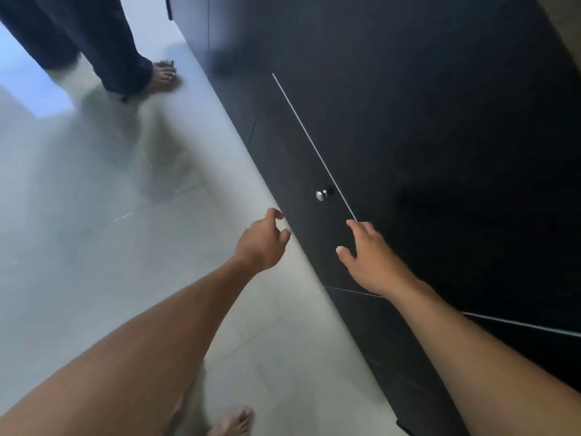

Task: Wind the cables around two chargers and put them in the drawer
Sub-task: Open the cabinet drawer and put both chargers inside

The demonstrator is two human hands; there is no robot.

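The drawer [300,165] sits low in the black cabinet [440,121], its dark front running slantwise from upper left to lower right in my view, and it looks pushed in flush with the panels around it. A thin pale line marks its top edge. A small round silver knob [321,195] stands out from the front, close to that line and toward the end nearer me.

My right hand [372,259] is over the near end of the drawer front, fingers spread and relaxed, grasping nothing. The index fingertip lies at the near end of the pale line, below and to the right of the knob and apart from it. I cannot tell whether the palm or fingers actually touch the panel.

My left hand [262,243] hangs by the bottom edge of the cabinet where it meets the floor [94,215], to the lower left of the knob and not touching it. Its fingers are loosely curled and hold nothing. Both forearms are bare.

The floor is pale, glossy tile. At the bottom of the view I see my own bare foot [234,420]. Along the cabinet's foot at the upper left stands another person: a dark trouser leg [103,42] and a bare foot [163,78], somewhat blurred.
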